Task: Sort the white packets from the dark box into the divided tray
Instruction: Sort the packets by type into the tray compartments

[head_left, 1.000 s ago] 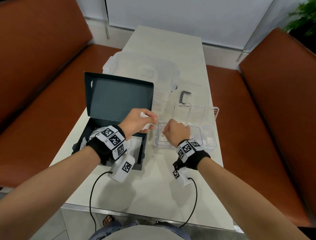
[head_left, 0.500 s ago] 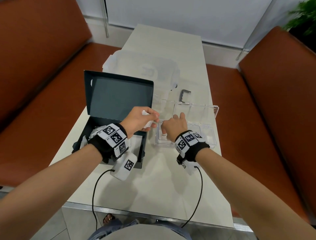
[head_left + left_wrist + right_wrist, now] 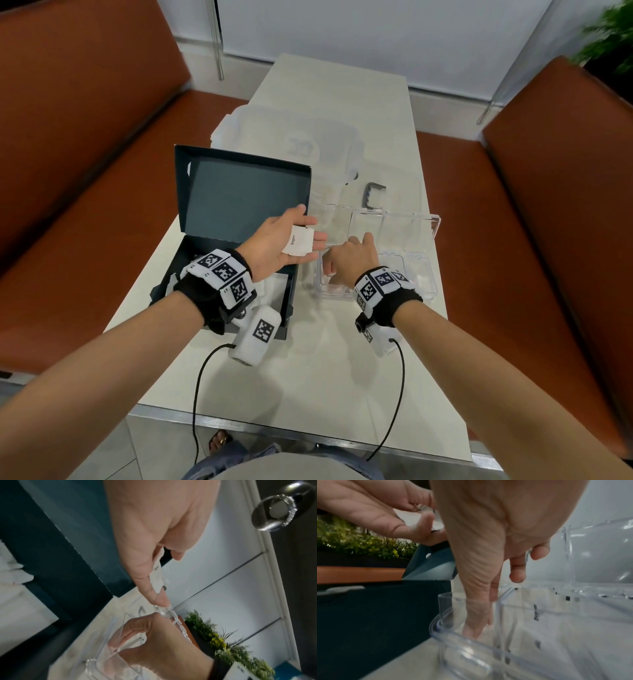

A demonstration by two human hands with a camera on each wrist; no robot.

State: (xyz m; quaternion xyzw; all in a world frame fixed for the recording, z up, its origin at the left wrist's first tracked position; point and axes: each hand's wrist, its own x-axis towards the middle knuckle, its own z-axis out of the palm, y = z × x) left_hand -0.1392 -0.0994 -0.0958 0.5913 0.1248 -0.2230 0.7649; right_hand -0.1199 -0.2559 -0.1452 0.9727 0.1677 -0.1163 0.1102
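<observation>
The left hand [image 3: 277, 245] lies palm up with its fingers spread flat, between the dark box [image 3: 219, 219] and the divided tray [image 3: 428, 260], and a white packet [image 3: 298, 242] printed "Sugar" rests on the fingers. The right hand [image 3: 349, 262] reaches down into the tray's nearest left compartment; its thumb and forefinger dip inside in the right wrist view, the other fingers loosely curled above, and I cannot tell whether they hold anything.

The white table [image 3: 342, 113] carries everything. A large translucent lidded container [image 3: 291, 144] sits at the far side. The dark box stands open just left of the tray, its lid tilted back, with more white packets [image 3: 270, 291] lying in its base. The clear divided tray is just right of the box, its hinged lid open toward the far side. A small grey clip [image 3: 374, 195] lies on the table beyond the tray.
</observation>
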